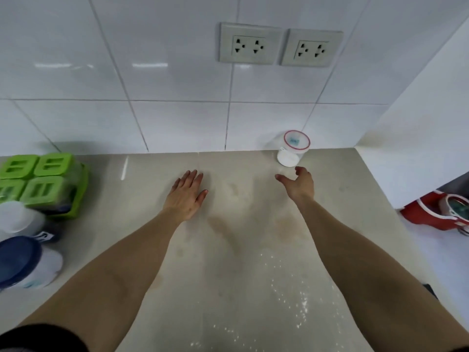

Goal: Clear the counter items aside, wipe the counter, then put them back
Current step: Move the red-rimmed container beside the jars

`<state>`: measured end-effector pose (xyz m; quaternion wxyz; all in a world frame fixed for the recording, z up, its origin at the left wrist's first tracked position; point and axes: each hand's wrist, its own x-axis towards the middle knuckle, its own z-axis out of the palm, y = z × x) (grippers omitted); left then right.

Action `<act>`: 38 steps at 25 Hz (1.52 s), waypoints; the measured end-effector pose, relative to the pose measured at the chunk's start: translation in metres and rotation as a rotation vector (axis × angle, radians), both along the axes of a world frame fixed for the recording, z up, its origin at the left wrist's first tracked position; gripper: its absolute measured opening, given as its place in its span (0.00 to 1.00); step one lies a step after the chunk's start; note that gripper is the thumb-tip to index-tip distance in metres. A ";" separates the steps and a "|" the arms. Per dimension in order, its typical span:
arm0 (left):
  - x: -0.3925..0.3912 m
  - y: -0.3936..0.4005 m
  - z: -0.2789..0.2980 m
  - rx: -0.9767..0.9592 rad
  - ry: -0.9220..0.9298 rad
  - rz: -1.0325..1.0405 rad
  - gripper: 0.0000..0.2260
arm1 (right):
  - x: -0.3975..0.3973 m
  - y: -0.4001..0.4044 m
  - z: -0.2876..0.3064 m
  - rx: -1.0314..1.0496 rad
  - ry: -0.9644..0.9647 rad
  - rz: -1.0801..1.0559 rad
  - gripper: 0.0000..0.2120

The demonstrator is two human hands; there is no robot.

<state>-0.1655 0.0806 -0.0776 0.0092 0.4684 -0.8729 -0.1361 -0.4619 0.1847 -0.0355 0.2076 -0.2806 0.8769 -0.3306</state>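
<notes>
A beige counter [228,262] carries brownish stains in the middle and scattered white powder toward the front right. A clear jar [291,148] with a red-rimmed lid and white contents stands at the back right against the tiled wall. My right hand [298,182] hovers just in front of the jar, fingers spread and relaxed, not touching it. Flat on the counter's middle lies my left hand [186,195], palm down, fingers straight. At the left edge sit a green set of lidded boxes [48,182], a white container [17,218] and a blue-lidded white tub [25,262].
Two wall sockets [279,45] sit on the white tiles above the counter. A white side wall closes the counter's right end. Beyond the right edge, lower down, stands a red and white bucket [441,210] on a pale floor.
</notes>
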 end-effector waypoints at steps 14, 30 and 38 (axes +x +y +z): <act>-0.019 -0.030 -0.038 -0.102 -0.088 0.020 0.29 | -0.053 -0.092 -0.045 -0.444 -0.198 -0.364 0.41; 0.012 0.012 -0.014 -0.022 -0.043 0.042 0.30 | 0.026 -0.022 -0.017 -0.470 -0.093 -0.020 0.37; 0.147 0.129 0.011 -0.018 0.160 0.067 0.31 | 0.181 0.063 -0.012 -0.382 -0.157 0.423 0.36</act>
